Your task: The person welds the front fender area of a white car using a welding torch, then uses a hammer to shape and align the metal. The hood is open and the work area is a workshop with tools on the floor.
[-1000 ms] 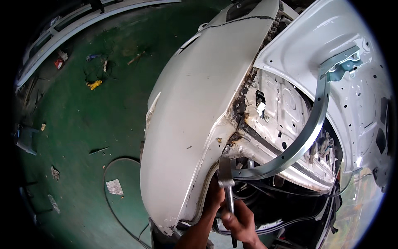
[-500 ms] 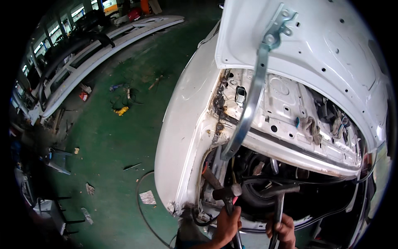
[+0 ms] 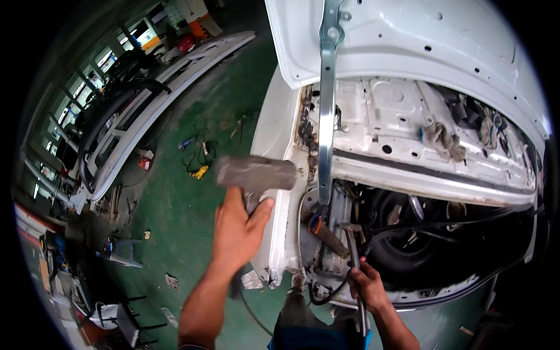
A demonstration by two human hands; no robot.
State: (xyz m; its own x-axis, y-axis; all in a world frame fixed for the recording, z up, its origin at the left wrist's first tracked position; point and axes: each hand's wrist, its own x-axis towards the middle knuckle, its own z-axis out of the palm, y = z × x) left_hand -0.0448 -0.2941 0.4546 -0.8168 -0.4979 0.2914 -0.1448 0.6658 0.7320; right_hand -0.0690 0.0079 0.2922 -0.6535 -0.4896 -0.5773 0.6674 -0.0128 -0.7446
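My left hand (image 3: 242, 224) grips a hammer with a thick, blocky head (image 3: 256, 172), raised beside the white car's rear fender (image 3: 273, 131). Motion blurs that head a little. In my right hand (image 3: 367, 286) is a second hammer (image 3: 353, 248) with a slim metal handle and a long narrow head. Its head sits inside the left edge of the open trunk, next to a brown rod-like piece (image 3: 332, 242) with an orange end. Whether this head touches the metal, I cannot tell.
A raised white trunk lid (image 3: 396, 41) and its metal hinge arm (image 3: 328, 116) stand over the opening. Gloves (image 3: 443, 141) lie on the white panel. A tire (image 3: 402, 248) sits within the trunk. On the green floor are cables with a yellow connector (image 3: 199, 172) and a white body panel (image 3: 169, 96).
My left hand has lifted its hammer up and left, out over the fender. The right-hand hammer has shifted left to the trunk's side. The view has turned too.
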